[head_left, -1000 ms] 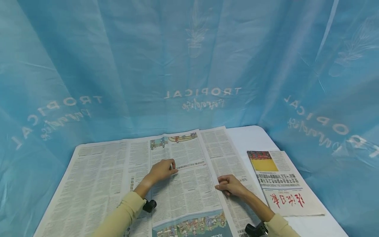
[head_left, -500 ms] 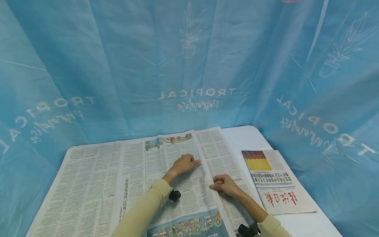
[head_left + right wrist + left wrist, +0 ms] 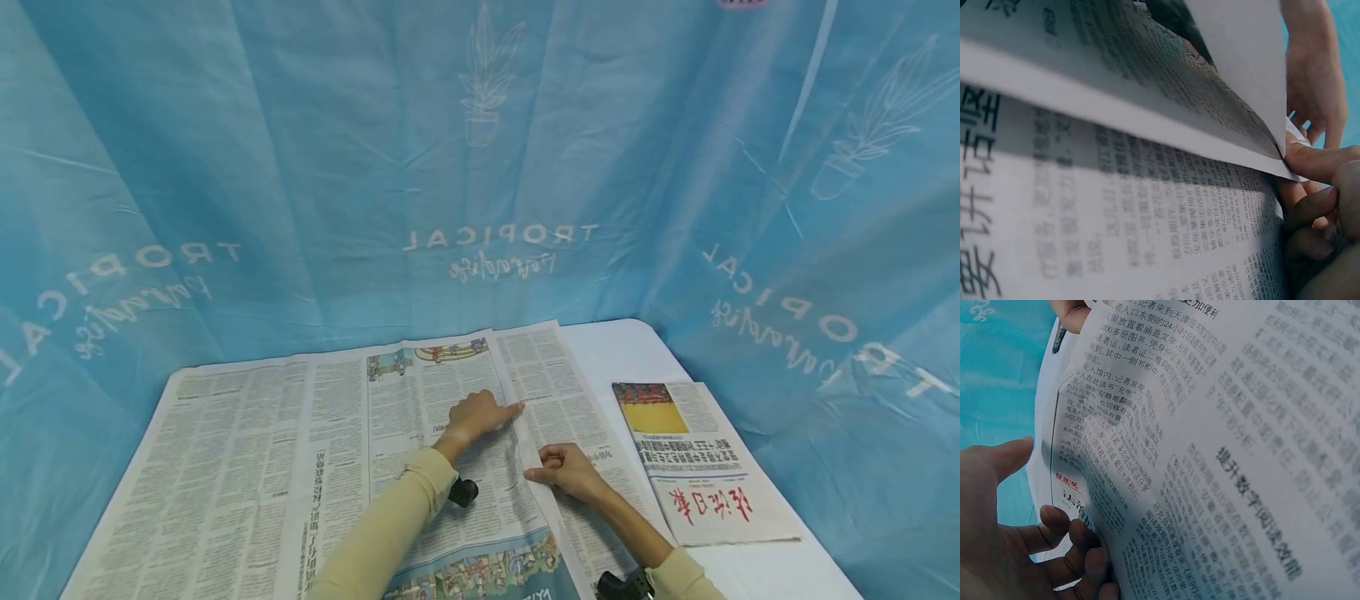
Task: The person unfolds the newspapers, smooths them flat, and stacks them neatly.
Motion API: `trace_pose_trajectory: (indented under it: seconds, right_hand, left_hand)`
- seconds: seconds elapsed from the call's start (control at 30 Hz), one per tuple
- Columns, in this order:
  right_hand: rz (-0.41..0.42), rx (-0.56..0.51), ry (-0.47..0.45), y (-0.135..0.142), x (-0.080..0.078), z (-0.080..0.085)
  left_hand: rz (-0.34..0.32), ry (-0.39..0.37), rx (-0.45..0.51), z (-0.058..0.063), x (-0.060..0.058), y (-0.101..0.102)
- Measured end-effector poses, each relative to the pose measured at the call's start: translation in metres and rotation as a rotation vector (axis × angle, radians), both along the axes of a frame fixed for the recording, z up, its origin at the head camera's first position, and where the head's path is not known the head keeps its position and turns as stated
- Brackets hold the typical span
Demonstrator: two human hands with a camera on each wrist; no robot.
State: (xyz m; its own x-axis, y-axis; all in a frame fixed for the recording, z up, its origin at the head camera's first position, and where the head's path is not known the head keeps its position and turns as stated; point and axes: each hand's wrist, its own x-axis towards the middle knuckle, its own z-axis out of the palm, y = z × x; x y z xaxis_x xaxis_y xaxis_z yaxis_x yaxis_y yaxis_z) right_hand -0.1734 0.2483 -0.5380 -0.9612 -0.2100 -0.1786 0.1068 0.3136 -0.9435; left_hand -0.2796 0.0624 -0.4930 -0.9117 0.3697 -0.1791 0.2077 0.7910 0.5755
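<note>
A wide newspaper (image 3: pixel 240 467) lies spread open, with overlapping sheets at its right side. My right hand (image 3: pixel 573 471) pinches the upper sheet's right edge; the right wrist view shows the thumb (image 3: pixel 1316 161) on top of the lifted white margin (image 3: pixel 1147 136) and fingers curled below. My left hand (image 3: pixel 478 412) is over the same page, farther from me, its thumb pointing right toward the edge. Seen from the left wrist, that thumb (image 3: pixel 1013 456) stands apart from the loosely bent fingers (image 3: pixel 1072 565), whose tips lie right at the paper. Nothing is gripped there.
A folded newspaper (image 3: pixel 731 508) with red title characters lies to the right on the white table (image 3: pixel 611 346). Blue printed curtains (image 3: pixel 360 167) hang behind and beside the table. Each wrist wears a small black camera.
My left hand has moved right across the page to near the sheet's edge. My right hand keeps its place at the edge, where the paper now bulges a little. The head view has shifted slightly.
</note>
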Motion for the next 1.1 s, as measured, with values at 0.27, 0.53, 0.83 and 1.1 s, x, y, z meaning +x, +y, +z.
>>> trace_pose_trajectory:
  seconds: [0.27, 0.53, 0.83, 1.1]
  right_hand:
    - [-0.031, 0.03, 0.021, -0.002, 0.0, -0.001]
    - [-0.042, 0.046, 0.047, -0.007, 0.001, -0.002]
    - [-0.064, 0.098, 0.101, -0.006, 0.0, -0.007]
    - [-0.023, 0.09, 0.104, 0.0, 0.0, -0.006]
  left_hand:
    - [0.027, -0.007, -0.02, 0.003, 0.003, 0.001]
    - [0.024, 0.033, -0.133, 0.002, 0.01, 0.009]
    - [-0.015, 0.058, -0.134, 0.0, 0.01, 0.007]
    - [-0.022, 0.017, -0.037, 0.001, 0.01, 0.001]
